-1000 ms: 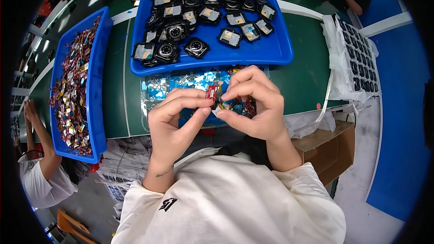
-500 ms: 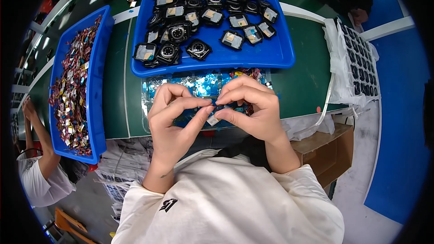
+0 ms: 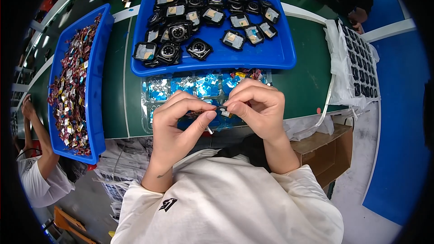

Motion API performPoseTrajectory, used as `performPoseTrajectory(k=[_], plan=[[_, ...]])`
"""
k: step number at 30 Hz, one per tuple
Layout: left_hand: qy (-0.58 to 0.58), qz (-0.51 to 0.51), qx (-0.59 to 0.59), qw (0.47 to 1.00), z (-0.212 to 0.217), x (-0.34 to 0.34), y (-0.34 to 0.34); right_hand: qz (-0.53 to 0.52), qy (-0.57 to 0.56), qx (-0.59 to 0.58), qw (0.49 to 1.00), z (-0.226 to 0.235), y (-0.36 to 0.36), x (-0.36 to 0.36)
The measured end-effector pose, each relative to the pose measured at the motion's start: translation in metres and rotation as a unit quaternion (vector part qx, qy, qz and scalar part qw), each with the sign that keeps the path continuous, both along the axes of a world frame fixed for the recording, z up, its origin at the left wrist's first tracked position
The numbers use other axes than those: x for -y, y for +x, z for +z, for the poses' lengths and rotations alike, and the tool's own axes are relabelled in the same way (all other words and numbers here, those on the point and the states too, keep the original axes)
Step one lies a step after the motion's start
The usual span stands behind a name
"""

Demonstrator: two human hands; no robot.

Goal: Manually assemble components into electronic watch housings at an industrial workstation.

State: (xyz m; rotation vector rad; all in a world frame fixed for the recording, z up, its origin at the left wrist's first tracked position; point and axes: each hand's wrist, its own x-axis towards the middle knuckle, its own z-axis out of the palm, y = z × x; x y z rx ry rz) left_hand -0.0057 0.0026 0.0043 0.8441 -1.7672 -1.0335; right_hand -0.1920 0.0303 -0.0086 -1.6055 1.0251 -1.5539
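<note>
Close together above a clear compartment tray [image 3: 144, 116], my two hands are pinched fingertip to fingertip. Between the thumb and fingers of my left hand [image 3: 174, 124] is a small reddish electronic part [image 3: 194, 114], mostly hidden; a silvery-white piece [image 3: 209, 130] shows below the thumb. My right hand [image 3: 262, 110] pinches a thin dark strip [image 3: 221, 107] that spans the gap to the left fingertips. Whether strip and part are joined I cannot tell. Blue-filmed small squares [image 3: 207, 85] fill several tray compartments, and reddish parts [image 3: 246, 73] lie in one at the right.
Beyond the tray, a blue bin [image 3: 275, 56] holds several black watch cases [image 3: 199, 49]. A second blue bin [image 3: 97, 131] at left is full of small reddish electronic parts. Stacked trays of black pieces [image 3: 359, 63] stand at right, above a cardboard box [image 3: 332, 153]. Other people work nearby.
My right hand has shifted slightly right and its fingertips have drawn a little apart from the left ones. The silvery-white piece now shows below my left thumb.
</note>
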Motion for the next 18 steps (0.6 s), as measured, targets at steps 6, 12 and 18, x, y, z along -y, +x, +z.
performPoseTrajectory(k=[6,12,18], plan=[[0.096,-0.042,-0.065,0.992,0.001,-0.001,0.001,0.04,0.032,0.034,0.998,0.004,0.01,-0.005],[0.136,-0.108,-0.162,0.971,-0.003,0.002,0.01,-0.018,0.016,-0.143,0.989,0.017,0.002,-0.002],[0.142,-0.032,-0.142,0.979,-0.003,0.002,0.016,0.0,-0.016,-0.368,0.93,0.04,-0.017,0.019]])
